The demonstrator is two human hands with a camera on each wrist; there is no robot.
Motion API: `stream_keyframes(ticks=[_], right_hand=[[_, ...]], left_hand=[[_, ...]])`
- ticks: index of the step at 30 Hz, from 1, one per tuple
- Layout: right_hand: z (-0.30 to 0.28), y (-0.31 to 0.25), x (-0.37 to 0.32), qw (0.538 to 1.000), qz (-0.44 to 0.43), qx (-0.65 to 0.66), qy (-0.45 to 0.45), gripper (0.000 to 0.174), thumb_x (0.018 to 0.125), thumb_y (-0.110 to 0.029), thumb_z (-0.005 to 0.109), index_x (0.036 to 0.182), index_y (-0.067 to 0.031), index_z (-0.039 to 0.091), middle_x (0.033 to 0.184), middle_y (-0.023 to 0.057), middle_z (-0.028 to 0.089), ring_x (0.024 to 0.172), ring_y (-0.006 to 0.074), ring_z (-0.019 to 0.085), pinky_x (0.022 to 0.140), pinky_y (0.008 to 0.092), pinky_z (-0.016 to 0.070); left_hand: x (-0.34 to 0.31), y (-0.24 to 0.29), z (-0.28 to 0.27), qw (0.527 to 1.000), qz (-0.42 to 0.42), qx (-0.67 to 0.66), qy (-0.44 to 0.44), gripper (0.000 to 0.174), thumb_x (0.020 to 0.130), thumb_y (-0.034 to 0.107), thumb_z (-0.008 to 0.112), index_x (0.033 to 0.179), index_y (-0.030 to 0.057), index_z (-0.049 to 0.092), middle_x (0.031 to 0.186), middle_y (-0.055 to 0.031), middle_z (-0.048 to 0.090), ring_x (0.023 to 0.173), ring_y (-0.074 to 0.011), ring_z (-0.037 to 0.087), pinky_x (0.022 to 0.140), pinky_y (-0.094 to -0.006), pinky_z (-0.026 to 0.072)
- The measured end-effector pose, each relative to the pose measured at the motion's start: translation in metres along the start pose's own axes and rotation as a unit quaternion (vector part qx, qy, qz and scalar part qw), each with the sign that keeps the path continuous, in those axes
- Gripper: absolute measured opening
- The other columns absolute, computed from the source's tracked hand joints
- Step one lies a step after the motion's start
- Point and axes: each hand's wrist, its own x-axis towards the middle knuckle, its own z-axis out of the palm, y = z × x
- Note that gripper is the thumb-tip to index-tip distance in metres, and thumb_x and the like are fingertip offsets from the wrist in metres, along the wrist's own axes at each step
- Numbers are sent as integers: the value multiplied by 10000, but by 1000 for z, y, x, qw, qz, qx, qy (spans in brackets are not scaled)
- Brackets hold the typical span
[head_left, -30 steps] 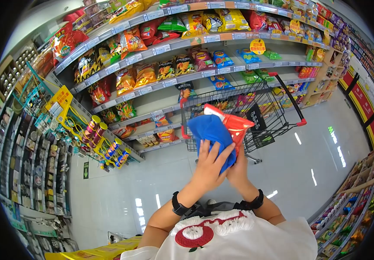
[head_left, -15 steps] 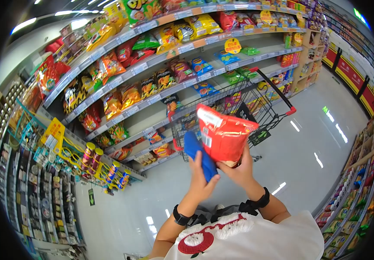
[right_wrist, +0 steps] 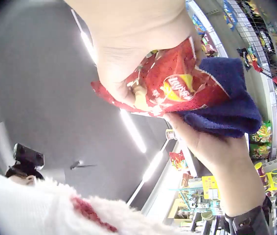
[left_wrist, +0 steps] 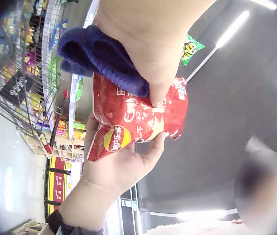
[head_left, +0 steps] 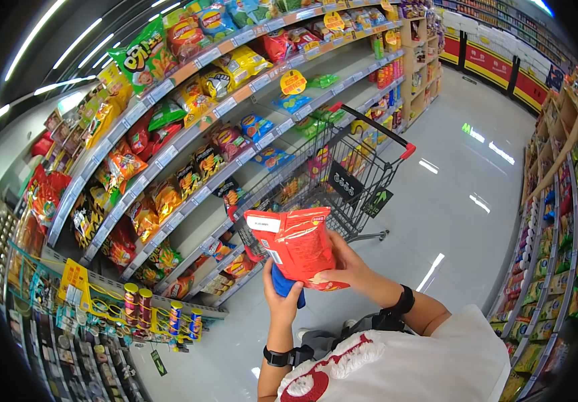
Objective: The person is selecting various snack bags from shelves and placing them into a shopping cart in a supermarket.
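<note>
My right hand (head_left: 350,266) grips a red bag of potato chips (head_left: 297,244) by its lower right, its thumb on the near face. A yellow brand logo shows on the bag in both wrist views. My left hand (head_left: 279,305) holds a folded blue cloth (left_wrist: 104,56) against the bag's left side, with the thumb at the bag's lower edge. In the head view the bag hides most of the cloth. The right wrist view shows the cloth (right_wrist: 226,95) as thick and fuzzy, bunched behind the bag.
A wire shopping cart (head_left: 342,181) with a red-ended handle stands just beyond the bag. Behind it run long shelves (head_left: 195,194) of snack bags. A yellow rack with chip canisters (head_left: 138,305) is at the left, more shelves (head_left: 550,254) at the right.
The cloth has gone from in front of the bag to beside and behind it, in the left hand. The bag's printed face has come into sight. The head view has turned toward the right.
</note>
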Motion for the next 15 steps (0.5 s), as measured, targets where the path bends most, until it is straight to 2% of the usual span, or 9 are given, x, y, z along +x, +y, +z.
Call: stream_keyframes(ticks=[3,6,9,12,15], right_hand=[[-6,5,0,997,25,66,-19,868,721,-81,711,1407,-94,178,1358,87,350,1268,198,350,1043,364,301],[2,9,-1,985,68,159,2,889,725,-74,700,1420,-105,146,1364,77,348,1273,208,347,1048,377,296],[5,13,-3,981,78,178,16,903,732,-83,701,1426,-114,125,1370,79,346,1266,202,357,1043,374,308],[6,14,-3,980,79,181,34,885,744,-95,701,1424,-119,135,1365,83,357,1254,199,375,1031,370,330],[3,16,-1,982,74,168,48,866,762,-103,692,1426,-124,136,1360,88,369,1243,198,391,1019,371,348]], left_hand=[[2,9,7,999,39,26,6,668,774,148,650,1334,-23,329,1321,-179,398,1206,-250,415,1017,-381,320],[4,16,10,989,69,130,-12,608,882,258,479,1381,-20,273,1366,-180,356,1267,-270,348,1064,-382,238],[4,23,16,985,98,144,-13,554,903,228,374,1379,-41,280,1409,-244,293,1302,-348,310,1080,-425,191],[2,19,14,973,125,192,-15,566,913,269,328,1377,-51,287,1414,-270,286,1321,-415,260,1083,-452,164],[0,30,12,956,149,245,-67,556,913,283,318,1354,-56,336,1379,-291,332,1310,-474,239,1080,-480,150]])
